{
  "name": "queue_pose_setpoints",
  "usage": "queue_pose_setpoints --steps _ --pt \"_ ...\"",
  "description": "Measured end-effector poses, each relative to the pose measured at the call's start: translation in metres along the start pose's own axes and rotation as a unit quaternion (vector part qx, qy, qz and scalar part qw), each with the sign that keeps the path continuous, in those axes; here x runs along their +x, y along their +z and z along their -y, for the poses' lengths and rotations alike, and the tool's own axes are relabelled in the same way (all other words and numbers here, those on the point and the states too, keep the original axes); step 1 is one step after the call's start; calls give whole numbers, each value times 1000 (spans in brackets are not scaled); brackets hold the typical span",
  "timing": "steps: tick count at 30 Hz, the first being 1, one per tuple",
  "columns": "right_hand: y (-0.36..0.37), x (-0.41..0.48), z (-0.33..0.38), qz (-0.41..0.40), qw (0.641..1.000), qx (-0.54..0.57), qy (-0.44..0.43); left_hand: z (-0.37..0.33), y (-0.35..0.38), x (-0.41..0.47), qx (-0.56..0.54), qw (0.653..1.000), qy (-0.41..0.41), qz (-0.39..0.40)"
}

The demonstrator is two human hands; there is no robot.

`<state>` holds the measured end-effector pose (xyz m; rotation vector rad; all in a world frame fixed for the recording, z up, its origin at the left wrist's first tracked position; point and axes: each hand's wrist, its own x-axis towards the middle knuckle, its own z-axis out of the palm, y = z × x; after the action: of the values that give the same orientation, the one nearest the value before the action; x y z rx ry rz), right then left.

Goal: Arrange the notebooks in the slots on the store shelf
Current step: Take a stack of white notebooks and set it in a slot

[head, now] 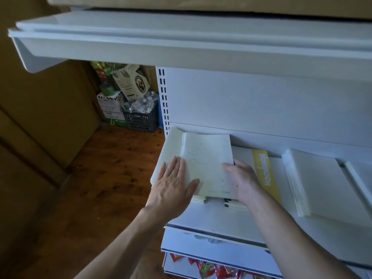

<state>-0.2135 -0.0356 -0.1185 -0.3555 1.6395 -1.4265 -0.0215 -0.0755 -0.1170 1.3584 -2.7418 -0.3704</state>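
- At the left end of the shelf (211, 220), pushed up near the back panel, sat a pale stack (171, 146) of notebooks with a speckled notebook (207, 158) lying on top. The pile hung a little past the shelf's left edge.
- The left hand (173, 184) was laid flat on it, fingers straight, covering the line where the speckled cover met the pale one underneath. My guess is it was pinning the pile so nothing slid off that left edge.
- The right hand (244, 180) had the speckled notebook by its right edge, thumb on top of the cover and the other fingers curled down the side. It looked like it was squaring that one up with the pile or nudging it into its slot, but I couldn't say which.
- Just beside it to the right lay a yellow-banded notebook (265, 174), then a white stack (314, 182) further toward the right end. So I'd call the row partly filled, with the left slot the one being sorted.
- Hard to make out:
  - Whatever divides the slots was mostly covered.
  - The right hand's fingertips were hidden below the edge.
  - The yellow band's lettering was upside down and too blurry to read.
- A few spines poked out at the front edge under the hands, too small to count.
- Red packets (211, 268) on the level below were cut off at the bottom of the view.
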Motion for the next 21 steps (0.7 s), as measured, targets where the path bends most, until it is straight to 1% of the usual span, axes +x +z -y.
queue_pose_setpoints --steps 3,5,6,7,8,10,12,13,14,15,17,18,21 --pt "-4 1 -2 9 1000 0 -13 -3 6 3 -44 999 -4 -5" --pt "-7 0 -2 15 1000 13 -12 -4 10 6 -153 988 -14 -33" --pt "-9 0 -2 19 999 26 -8 -5 9 8 -228 972 -27 -58" --pt "-11 0 -2 27 999 42 -3 -7 5 9 -303 949 -47 -75" --pt "-12 -1 -1 37 997 65 1 -11 -1 10 -379 919 -68 -86" --pt "-15 -2 3 53 993 109 3 -16 -14 14 -520 843 -118 -72" --pt "-18 -4 6 62 991 123 -7 -17 -26 21 -615 768 -180 -15" --pt "-20 -4 7 66 991 119 -13 -16 -30 23 -647 737 -196 21" --pt "-21 -6 8 74 990 116 -20 -16 -33 24 -664 719 -199 46" --pt "-24 -7 8 78 991 107 -29 -17 -33 24 -663 721 -194 54" --pt "-28 -9 9 85 991 87 -51 -21 -31 24 -646 740 -181 35" --pt "-31 -10 10 84 992 73 -65 -25 -30 23 -644 745 -172 27" --pt "-41 -14 13 64 991 -2 -114 -43 -26 23 -651 745 -145 22"
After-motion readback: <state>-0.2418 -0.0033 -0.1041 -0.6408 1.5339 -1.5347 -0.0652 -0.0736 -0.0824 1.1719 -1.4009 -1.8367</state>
